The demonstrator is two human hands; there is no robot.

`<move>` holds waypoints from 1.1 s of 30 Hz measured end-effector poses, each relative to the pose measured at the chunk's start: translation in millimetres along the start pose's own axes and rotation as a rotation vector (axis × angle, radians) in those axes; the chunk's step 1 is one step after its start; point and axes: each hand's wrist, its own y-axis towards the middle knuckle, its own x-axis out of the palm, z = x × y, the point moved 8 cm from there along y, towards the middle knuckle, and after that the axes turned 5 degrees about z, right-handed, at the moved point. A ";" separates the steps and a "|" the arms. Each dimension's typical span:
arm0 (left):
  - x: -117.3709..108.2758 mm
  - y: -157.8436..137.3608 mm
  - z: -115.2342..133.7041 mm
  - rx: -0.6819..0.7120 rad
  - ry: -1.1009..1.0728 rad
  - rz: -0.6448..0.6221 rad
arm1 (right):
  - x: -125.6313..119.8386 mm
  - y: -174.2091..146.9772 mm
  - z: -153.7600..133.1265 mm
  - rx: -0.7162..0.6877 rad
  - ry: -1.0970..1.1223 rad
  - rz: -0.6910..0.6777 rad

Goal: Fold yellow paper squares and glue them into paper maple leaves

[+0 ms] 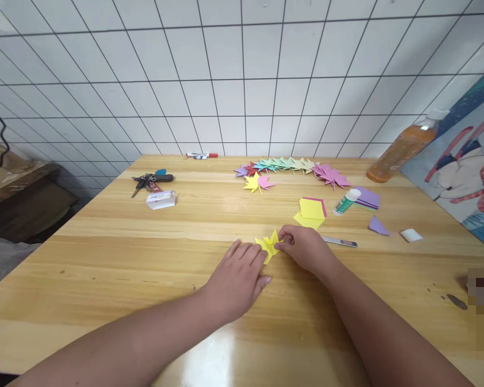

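Note:
Between my hands on the wooden table lies a folded yellow paper piece (270, 247), its pointed tips spread like a leaf. My left hand (239, 277) lies over its left side, fingers stretched out and flat, thumb apart below. At the right edge, my right hand (303, 246) pinches the paper between thumb and fingers. Just beyond the right hand are yellow paper sheets (312, 209) with a magenta one under them. A flat metal blade-like strip (341, 242) sticks out from behind my right wrist.
Farther back sit a finished yellow paper leaf (251, 183) and a row of coloured ones (282, 164). To the right are a glue stick (347, 201), purple papers (368, 198), a white eraser-like block (411, 235) and a bottle (403, 148). Keys (147, 183) and a small box (161, 200) lie left.

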 end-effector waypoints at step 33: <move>6.6 2.1 2.0 0.035 0.115 -0.006 | -1.2 -1.3 -0.9 0.112 -0.121 0.001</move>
